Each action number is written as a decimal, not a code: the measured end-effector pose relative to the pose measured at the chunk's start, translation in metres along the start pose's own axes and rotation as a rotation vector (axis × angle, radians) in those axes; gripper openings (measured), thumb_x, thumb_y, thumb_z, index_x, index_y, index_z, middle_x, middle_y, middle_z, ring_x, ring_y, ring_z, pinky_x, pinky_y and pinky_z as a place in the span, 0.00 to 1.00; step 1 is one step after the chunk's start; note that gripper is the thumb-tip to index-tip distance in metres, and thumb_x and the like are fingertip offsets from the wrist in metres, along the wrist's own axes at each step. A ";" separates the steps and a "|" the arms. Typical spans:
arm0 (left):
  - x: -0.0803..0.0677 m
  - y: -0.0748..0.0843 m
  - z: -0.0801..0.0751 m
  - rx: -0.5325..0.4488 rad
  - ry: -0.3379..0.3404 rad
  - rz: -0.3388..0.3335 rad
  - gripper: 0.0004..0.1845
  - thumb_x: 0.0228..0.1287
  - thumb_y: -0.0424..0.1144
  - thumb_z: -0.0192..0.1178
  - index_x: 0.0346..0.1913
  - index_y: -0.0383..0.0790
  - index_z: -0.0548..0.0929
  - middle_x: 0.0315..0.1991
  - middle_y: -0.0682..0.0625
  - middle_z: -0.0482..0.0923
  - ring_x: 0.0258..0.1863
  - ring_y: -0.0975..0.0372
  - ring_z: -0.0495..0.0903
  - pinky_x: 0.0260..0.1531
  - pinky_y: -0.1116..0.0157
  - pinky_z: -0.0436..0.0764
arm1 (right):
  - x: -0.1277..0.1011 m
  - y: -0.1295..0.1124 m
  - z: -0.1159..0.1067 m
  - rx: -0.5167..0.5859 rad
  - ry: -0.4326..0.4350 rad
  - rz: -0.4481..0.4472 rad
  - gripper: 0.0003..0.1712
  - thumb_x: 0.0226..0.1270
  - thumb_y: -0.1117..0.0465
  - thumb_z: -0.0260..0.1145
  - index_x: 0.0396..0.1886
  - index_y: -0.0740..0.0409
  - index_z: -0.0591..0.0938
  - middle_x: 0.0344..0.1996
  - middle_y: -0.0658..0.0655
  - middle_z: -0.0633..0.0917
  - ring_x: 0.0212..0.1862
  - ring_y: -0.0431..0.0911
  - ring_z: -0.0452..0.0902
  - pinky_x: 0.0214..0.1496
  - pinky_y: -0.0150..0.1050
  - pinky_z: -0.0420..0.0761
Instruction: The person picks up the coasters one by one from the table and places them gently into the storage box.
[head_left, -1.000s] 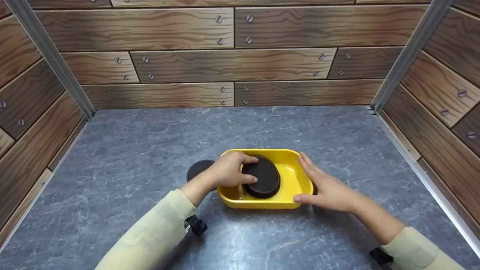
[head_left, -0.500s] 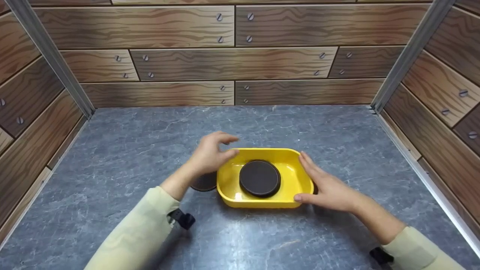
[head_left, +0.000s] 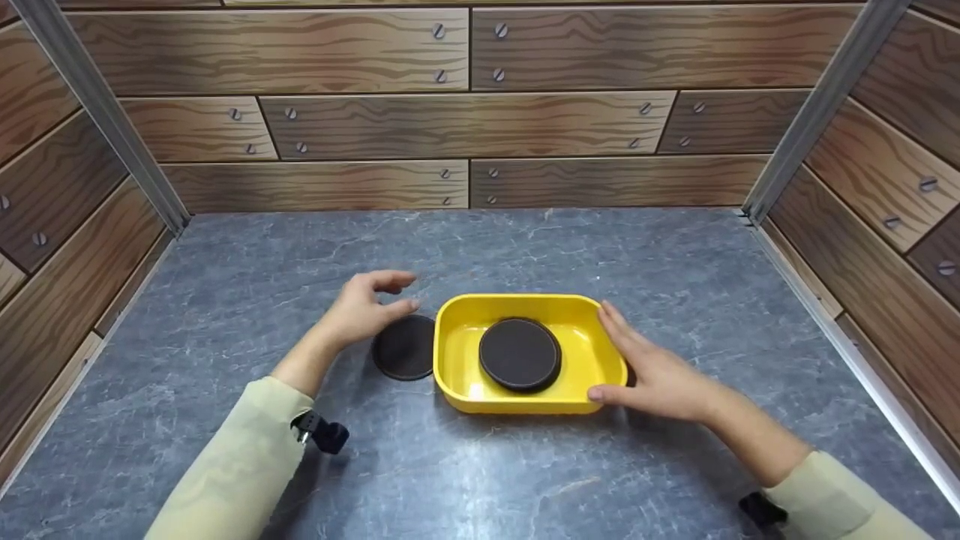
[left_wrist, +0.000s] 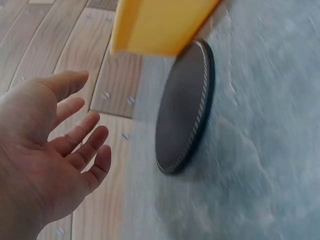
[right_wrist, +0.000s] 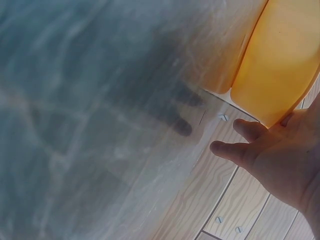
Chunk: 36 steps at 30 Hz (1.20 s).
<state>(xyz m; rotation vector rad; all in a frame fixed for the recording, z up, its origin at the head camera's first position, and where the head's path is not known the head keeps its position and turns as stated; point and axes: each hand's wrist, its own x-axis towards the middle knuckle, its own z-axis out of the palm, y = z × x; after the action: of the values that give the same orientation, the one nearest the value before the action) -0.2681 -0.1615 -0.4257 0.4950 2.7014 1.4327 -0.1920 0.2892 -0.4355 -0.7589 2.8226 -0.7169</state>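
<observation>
Head view: left hand (head_left: 364,307) open, fingers relaxed, hovering just left of dark disc (head_left: 405,346) lying flat on tabletop (head_left: 225,315), touching yellow tray (head_left: 525,405) (second disc (head_left: 520,353) inside). Right hand (head_left: 652,375) flat against tray's right wall.

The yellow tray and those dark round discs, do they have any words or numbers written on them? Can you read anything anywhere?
None: no words, numbers, labels or signs can be read in any view.
The yellow tray is plain.
The dark disc in the tray and the dark disc beside the tray show no print, only a ribbed edge in the left wrist view.
The wood-pattern walls show only drawn screws.
</observation>
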 end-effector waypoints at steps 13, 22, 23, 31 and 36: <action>-0.008 -0.034 -0.004 -0.001 -0.081 -0.010 0.31 0.68 0.41 0.74 0.69 0.30 0.80 0.67 0.37 0.80 0.67 0.41 0.77 0.69 0.44 0.73 | -0.001 -0.001 -0.001 0.006 -0.006 0.012 0.67 0.68 0.29 0.69 0.89 0.52 0.43 0.86 0.56 0.40 0.80 0.69 0.55 0.74 0.71 0.62; -0.010 -0.044 -0.006 -0.007 -0.147 -0.042 0.37 0.65 0.41 0.76 0.73 0.30 0.76 0.70 0.36 0.77 0.69 0.43 0.75 0.73 0.47 0.68 | 0.000 0.000 -0.001 -0.001 -0.009 0.010 0.67 0.67 0.29 0.69 0.89 0.52 0.43 0.86 0.57 0.40 0.79 0.69 0.55 0.74 0.70 0.63; -0.010 -0.045 -0.006 -0.005 -0.155 -0.043 0.38 0.65 0.42 0.76 0.73 0.30 0.76 0.70 0.36 0.77 0.70 0.43 0.74 0.74 0.47 0.68 | 0.000 0.001 -0.001 -0.001 -0.009 0.010 0.67 0.67 0.29 0.69 0.89 0.52 0.43 0.87 0.57 0.40 0.79 0.69 0.56 0.74 0.70 0.63; -0.012 -0.046 -0.006 0.049 -0.220 -0.053 0.42 0.61 0.44 0.80 0.75 0.34 0.75 0.74 0.36 0.71 0.75 0.42 0.66 0.77 0.45 0.59 | 0.000 0.000 -0.001 0.007 -0.007 0.002 0.67 0.67 0.30 0.70 0.89 0.53 0.43 0.87 0.57 0.40 0.80 0.68 0.55 0.75 0.69 0.62; -0.014 -0.046 -0.006 0.079 -0.246 -0.059 0.45 0.59 0.45 0.81 0.77 0.37 0.73 0.77 0.36 0.67 0.77 0.42 0.63 0.78 0.44 0.57 | 0.000 -0.001 -0.002 0.005 -0.009 0.004 0.67 0.67 0.30 0.70 0.89 0.53 0.43 0.87 0.56 0.40 0.80 0.68 0.55 0.75 0.69 0.62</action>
<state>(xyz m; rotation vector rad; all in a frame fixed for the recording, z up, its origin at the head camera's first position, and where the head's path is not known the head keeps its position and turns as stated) -0.2683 -0.1946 -0.4610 0.5506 2.5614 1.1693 -0.1920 0.2893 -0.4336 -0.7542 2.8128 -0.7180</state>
